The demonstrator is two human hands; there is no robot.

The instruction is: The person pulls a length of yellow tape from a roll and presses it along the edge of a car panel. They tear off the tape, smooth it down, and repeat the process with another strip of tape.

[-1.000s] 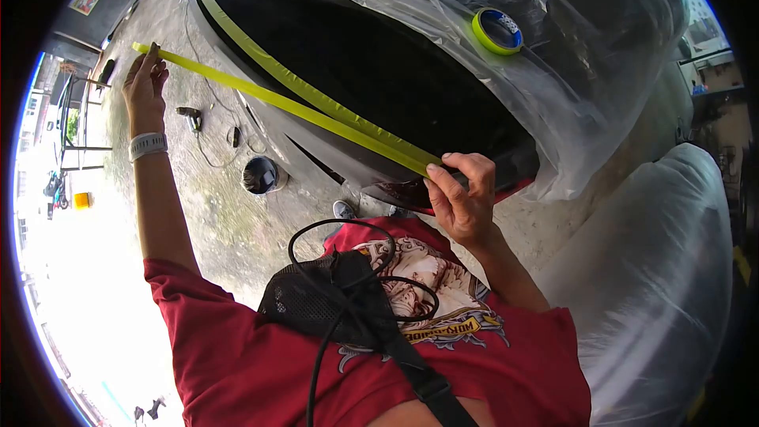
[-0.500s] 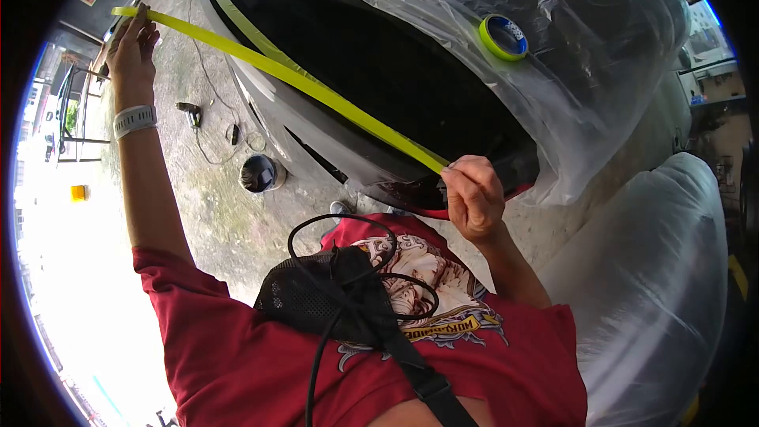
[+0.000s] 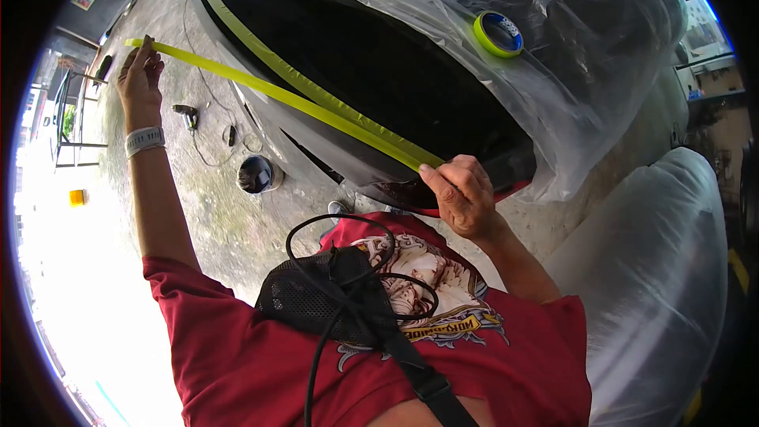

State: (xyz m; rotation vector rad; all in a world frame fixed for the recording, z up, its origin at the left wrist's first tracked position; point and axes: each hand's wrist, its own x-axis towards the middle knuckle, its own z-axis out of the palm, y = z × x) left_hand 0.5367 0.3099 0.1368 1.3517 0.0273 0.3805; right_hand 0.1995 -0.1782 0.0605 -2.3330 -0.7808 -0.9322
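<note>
A strip of yellow-green masking tape [image 3: 277, 93] stretches between my two hands over the edge of a car. My left hand [image 3: 142, 83] pinches its far end at the upper left, a short tail sticking out past the fingers. Closed on the near end, my right hand [image 3: 461, 196] is at the lower corner of the dark glass [image 3: 356, 71], apparently touching the car there. Another band of the same tape [image 3: 247, 35] lies along the glass edge. A roll of tape [image 3: 498, 34] rests on clear plastic sheeting [image 3: 569, 95] draped over the car.
On the concrete floor to the left are a bucket [image 3: 259, 175], a corded tool [image 3: 186, 115] and its cable. Another plastic-covered shape [image 3: 648, 285] stands close on my right. A black mesh pouch with a looped cable [image 3: 324, 292] hangs at my chest.
My left hand has come down and slightly right. My right hand has shifted a little left, and the taut strip now lies nearer the tape on the glass edge at its right end.
</note>
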